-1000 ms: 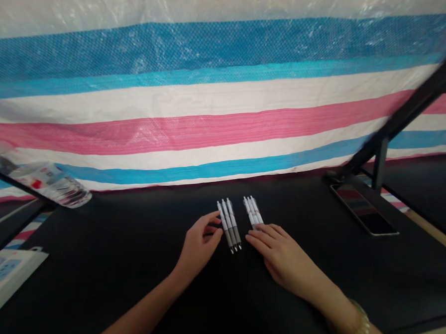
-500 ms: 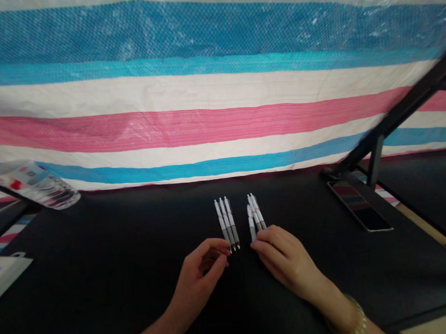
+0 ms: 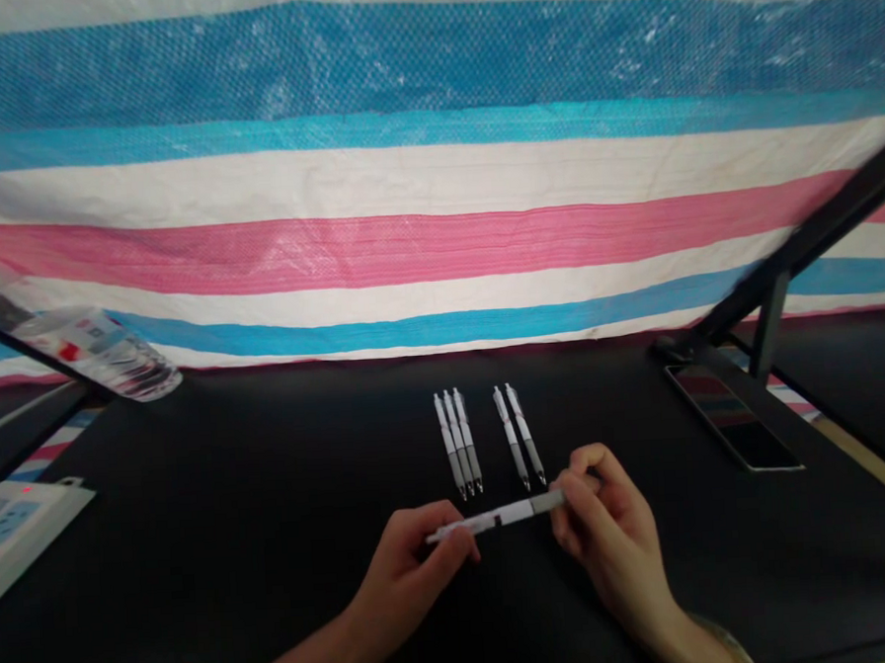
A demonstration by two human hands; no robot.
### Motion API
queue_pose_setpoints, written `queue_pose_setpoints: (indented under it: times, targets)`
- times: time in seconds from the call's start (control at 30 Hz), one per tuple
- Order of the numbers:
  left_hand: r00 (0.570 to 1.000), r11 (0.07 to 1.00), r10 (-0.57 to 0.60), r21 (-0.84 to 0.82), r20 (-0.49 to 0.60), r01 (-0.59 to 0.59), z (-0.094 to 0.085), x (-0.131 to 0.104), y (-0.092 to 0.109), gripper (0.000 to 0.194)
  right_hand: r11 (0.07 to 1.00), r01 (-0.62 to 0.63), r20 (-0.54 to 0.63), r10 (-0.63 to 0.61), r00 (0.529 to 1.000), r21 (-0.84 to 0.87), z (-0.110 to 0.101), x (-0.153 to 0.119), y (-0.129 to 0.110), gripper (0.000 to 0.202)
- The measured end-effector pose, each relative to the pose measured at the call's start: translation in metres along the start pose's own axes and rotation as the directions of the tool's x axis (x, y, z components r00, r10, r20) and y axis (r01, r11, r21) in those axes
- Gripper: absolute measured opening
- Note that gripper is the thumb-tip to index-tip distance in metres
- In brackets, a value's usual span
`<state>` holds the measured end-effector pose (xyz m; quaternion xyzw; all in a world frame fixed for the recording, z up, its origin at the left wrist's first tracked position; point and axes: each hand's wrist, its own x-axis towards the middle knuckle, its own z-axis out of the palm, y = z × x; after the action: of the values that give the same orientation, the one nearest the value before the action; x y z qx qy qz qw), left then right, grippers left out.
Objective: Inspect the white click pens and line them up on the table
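Observation:
A white and grey pen [image 3: 512,512] is held level above the black table, between both hands. My left hand [image 3: 417,560] pinches its white clip end between thumb and fingers. At the grey tip end, my right hand [image 3: 614,522] has its thumb and fingers closed on the pen, and they hide the point. Just beyond the hands, three matching pens [image 3: 458,444] lie side by side on the table. To their right are two more pens [image 3: 519,436], set slightly apart, tips toward me.
A smartphone [image 3: 733,417] lies at the right, beside a black metal bar [image 3: 795,254]. On the left are a tilted clear plastic bottle [image 3: 109,354] and a white power strip [image 3: 23,532]. A striped plastic sheet [image 3: 435,183] hangs behind the black table [image 3: 271,459].
My right hand has lifted one pen from the right-hand group and turned it sideways. My left hand has taken hold of its other end. The view has shifted slightly.

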<state>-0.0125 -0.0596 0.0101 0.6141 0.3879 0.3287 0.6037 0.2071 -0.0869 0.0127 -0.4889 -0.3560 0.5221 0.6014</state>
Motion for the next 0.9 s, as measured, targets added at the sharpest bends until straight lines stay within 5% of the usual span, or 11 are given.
queue_pose_setpoints:
  times: [0.2, 0.53, 0.73, 0.9]
  targets:
    - [0.972, 0.992, -0.06, -0.119, -0.227, 0.033, 0.001, -0.007, -0.002, 0.044, 0.957, -0.079, 0.311, 0.169, 0.935, -0.28, 0.01, -0.008, 0.002, 0.047]
    - [0.972, 0.993, 0.057, -0.085, -0.23, -0.079, -0.001, -0.011, -0.018, 0.055, 0.911, 0.083, 0.331, 0.061, 0.942, -0.404, 0.015, -0.011, 0.001, 0.046]
    - [0.963, 0.981, 0.082, -0.152, -0.257, -0.124, 0.001, -0.014, -0.021, 0.04, 0.838, 0.364, 0.36, -0.219, 0.907, -0.408, 0.015, -0.017, 0.005, 0.022]
    - [0.949, 0.965, -0.059, -0.262, -0.309, -0.025, 0.007, -0.015, -0.029, 0.033, 0.645, 0.64, 0.447, -0.467, 0.763, -0.418, 0.011, -0.018, 0.003, 0.02]
